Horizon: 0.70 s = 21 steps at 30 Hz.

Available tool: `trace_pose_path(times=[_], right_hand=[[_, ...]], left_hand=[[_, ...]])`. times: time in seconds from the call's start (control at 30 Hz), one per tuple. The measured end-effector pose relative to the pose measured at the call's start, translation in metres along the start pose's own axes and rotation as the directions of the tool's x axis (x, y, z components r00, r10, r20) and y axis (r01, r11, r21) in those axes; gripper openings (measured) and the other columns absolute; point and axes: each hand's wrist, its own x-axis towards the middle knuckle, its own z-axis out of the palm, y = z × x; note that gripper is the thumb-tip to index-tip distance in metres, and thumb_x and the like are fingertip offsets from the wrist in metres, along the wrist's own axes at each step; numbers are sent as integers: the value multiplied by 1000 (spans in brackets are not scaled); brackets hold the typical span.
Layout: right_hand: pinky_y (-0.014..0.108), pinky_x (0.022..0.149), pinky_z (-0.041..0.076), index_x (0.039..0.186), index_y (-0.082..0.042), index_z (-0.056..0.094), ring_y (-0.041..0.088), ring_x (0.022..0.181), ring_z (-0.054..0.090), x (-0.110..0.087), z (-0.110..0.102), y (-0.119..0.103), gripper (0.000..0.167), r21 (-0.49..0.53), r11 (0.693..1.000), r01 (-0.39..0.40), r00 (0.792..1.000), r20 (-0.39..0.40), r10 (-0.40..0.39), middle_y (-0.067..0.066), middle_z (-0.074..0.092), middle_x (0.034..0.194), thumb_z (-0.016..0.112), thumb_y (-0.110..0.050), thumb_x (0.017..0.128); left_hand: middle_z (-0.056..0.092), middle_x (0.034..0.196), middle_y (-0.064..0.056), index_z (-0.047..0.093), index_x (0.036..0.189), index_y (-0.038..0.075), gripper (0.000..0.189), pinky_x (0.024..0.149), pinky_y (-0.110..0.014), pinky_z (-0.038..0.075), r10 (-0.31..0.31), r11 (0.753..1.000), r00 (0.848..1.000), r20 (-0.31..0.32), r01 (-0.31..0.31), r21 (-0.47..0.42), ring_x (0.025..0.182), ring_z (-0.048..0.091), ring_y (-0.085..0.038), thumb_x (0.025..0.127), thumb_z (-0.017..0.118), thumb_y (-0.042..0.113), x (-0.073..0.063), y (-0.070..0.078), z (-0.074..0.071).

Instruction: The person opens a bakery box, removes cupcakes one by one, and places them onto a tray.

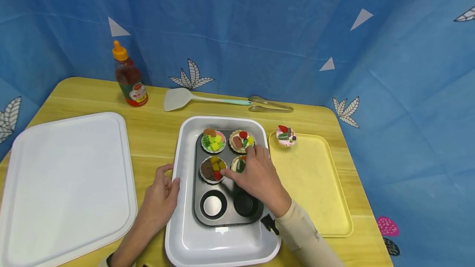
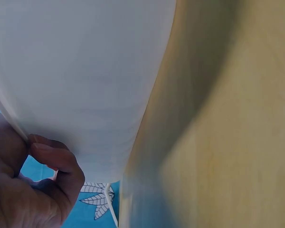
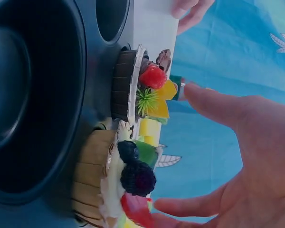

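Observation:
My left hand (image 1: pixel 160 195) grips the left rim of a deep white tray (image 1: pixel 187 240), its fingers bent at the edge in the left wrist view. In the tray lies a dark muffin tin (image 1: pixel 230 216). My right hand (image 1: pixel 261 176) is over the tin, thumb and fingers apart. Its fingertips are close to a cream tart (image 3: pixel 133 178) with blackberries and strawberry; contact is unclear. The tart partly hides under the hand in the head view. Beside it sit a chocolate fruit tart (image 1: pixel 208 169), a green-and-yellow tart (image 1: pixel 213 141) and a strawberry tart (image 1: pixel 237 140). The front two cups hold nothing.
A pink cupcake (image 1: pixel 285 137) sits at the back of a yellow tray (image 1: pixel 311 184) on the right. A flat white tray (image 1: pixel 70 184) lies left. Behind are a sauce bottle (image 1: pixel 130 79), a spatula (image 1: pixel 178 99) and tongs (image 1: pixel 272 106). A blue curtain (image 1: pixel 237 32) hangs behind the table.

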Motion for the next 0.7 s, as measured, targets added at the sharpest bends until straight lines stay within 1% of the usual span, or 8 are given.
trace_pose_path(times=[0.1, 0.2, 0.27, 0.37, 0.43, 0.7], right_hand=[[37, 77, 40, 118, 9, 57, 28, 97, 40, -1, 2, 3, 84, -35, 999, 24, 999, -34, -25, 16, 48, 109, 79, -60, 76], [39, 78, 40, 118, 10, 57, 30, 98, 40, -2, 4, 5, 82, -52, 998, 29, 999, -34, -30, 18, 48, 111, 82, -56, 75], [41, 82, 42, 120, 11, 56, 32, 103, 42, -1, 6, 6, 82, -58, 998, 29, 999, -16, -30, 20, 49, 115, 83, -53, 75], [44, 87, 46, 128, 14, 52, 34, 108, 45, 0, 7, 7, 88, -55, 998, 25, 999, 28, -24, 24, 50, 120, 84, -49, 75], [46, 88, 48, 131, 14, 50, 35, 110, 47, 0, 9, 8, 90, -60, 998, 18, 998, 54, -15, 24, 50, 122, 85, -47, 75], [51, 86, 52, 136, 11, 46, 34, 112, 48, 4, 13, 10, 96, -65, 998, -28, 991, 130, 36, 24, 50, 128, 87, -47, 72]], left_hand=[[53, 66, 2, 43, 136, 3, 36, 53, -26, 45, 1, 1000, 1000, -6, -1, -2, 56, 51, -7, 102, 52, 12, 0, 0, 0], [53, 66, 1, 43, 136, 4, 36, 54, -26, 45, 3, 1000, 1000, -6, -3, -7, 56, 51, -7, 102, 52, 12, 0, 0, 0], [53, 66, 1, 43, 136, 4, 36, 54, -26, 45, 5, 1000, 1000, -5, -5, -6, 56, 51, -7, 102, 52, 12, 0, -1, 1], [52, 66, 1, 43, 136, 3, 36, 54, -25, 44, 6, 1000, 1000, -8, -6, -4, 56, 50, -7, 102, 52, 12, 0, -1, 1], [51, 66, 1, 43, 136, 4, 36, 53, -26, 44, 5, 1000, 1000, -9, -5, -2, 55, 49, -7, 102, 52, 12, 0, -1, 1], [50, 65, 2, 43, 136, 4, 37, 53, -26, 42, -11, 1000, 1000, -7, 11, 7, 55, 48, -7, 102, 52, 12, 0, 1, 0]])
